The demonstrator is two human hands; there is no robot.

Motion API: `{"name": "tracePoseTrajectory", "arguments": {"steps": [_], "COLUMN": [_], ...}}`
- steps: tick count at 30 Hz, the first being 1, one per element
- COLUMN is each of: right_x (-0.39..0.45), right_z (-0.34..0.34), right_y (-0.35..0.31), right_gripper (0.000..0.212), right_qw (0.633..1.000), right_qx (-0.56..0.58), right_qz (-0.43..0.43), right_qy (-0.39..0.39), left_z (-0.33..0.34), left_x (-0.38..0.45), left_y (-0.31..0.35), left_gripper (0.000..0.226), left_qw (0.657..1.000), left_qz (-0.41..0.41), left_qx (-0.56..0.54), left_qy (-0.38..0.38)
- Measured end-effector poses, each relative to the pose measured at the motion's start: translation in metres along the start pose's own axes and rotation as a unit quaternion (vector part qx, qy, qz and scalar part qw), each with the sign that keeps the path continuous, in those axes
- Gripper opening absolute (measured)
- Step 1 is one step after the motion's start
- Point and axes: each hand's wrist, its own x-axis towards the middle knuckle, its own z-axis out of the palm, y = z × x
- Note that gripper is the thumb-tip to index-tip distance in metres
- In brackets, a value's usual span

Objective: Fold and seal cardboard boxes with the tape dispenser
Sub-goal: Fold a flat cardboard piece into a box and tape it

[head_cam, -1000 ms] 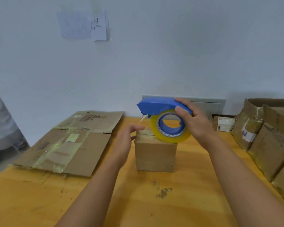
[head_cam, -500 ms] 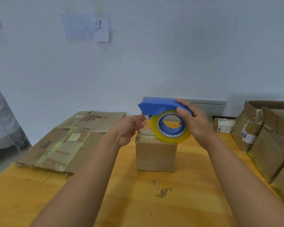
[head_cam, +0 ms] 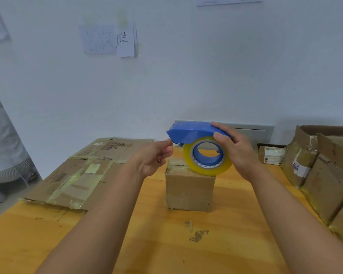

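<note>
The right hand (head_cam: 238, 151) grips the blue tape dispenser (head_cam: 198, 147) just above the small closed box (head_cam: 190, 188) at table centre; the left hand (head_cam: 154, 157), fingers loosely curled, reaches its nose at nine o'clock, whether pinching tape cannot be told. Sealing looks about to start; the tape end likely needs drawing onto the top seam. Flattened cardboard (head_cam: 83, 173) lies at ten o'clock on the wooden table (head_cam: 166, 244); worn boxes (head_cam: 325, 175) at three, a white wall (head_cam: 206, 76) at twelve.

Handwritten paper notes (head_cam: 107, 39) on white wall (head_cam: 206, 76); wooden table (head_cam: 166, 244)

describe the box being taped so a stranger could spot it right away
On the wooden table, look at the middle, just beyond the two hands. The small box stands there closed and alone, under the blue tape dispenser, unlike the flattened cardboard left of it.
</note>
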Motion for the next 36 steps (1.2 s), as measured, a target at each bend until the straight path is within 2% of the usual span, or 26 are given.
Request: {"name": "tracePoseTrajectory", "arguments": {"steps": [5,11,17,26,33,36], "right_x": [0.009,0.014,0.01,0.016,0.019,0.021], "right_z": [-0.007,-0.036,-0.038,-0.027,-0.031,-0.033], "right_y": [-0.015,-0.023,-0.017,-0.014,-0.017,-0.017], "right_gripper": [0.037,0.029,0.027,0.029,0.024,0.023], "right_qw": [0.999,0.997,0.994,0.991,0.993,0.99], "right_qx": [-0.014,-0.053,-0.08,-0.125,-0.11,-0.128], "right_qz": [-0.009,-0.012,0.002,0.001,-0.008,-0.004], "right_qy": [-0.029,-0.049,-0.076,-0.056,-0.048,-0.067], "left_z": [0.0,-0.026,-0.036,-0.046,-0.045,-0.043], "left_x": [0.001,-0.003,0.003,-0.002,0.0,0.001], "left_y": [0.006,0.008,-0.024,-0.049,-0.053,-0.055], "left_gripper": [0.012,0.011,0.005,0.013,0.009,0.008], "left_qw": [0.999,0.996,0.994,0.997,0.997,0.997], "left_qz": [0.031,0.039,0.001,-0.046,-0.059,-0.062], "left_qx": [0.005,-0.027,-0.03,0.009,-0.045,-0.047], "left_qy": [0.019,0.072,0.103,0.065,0.026,0.024]}}
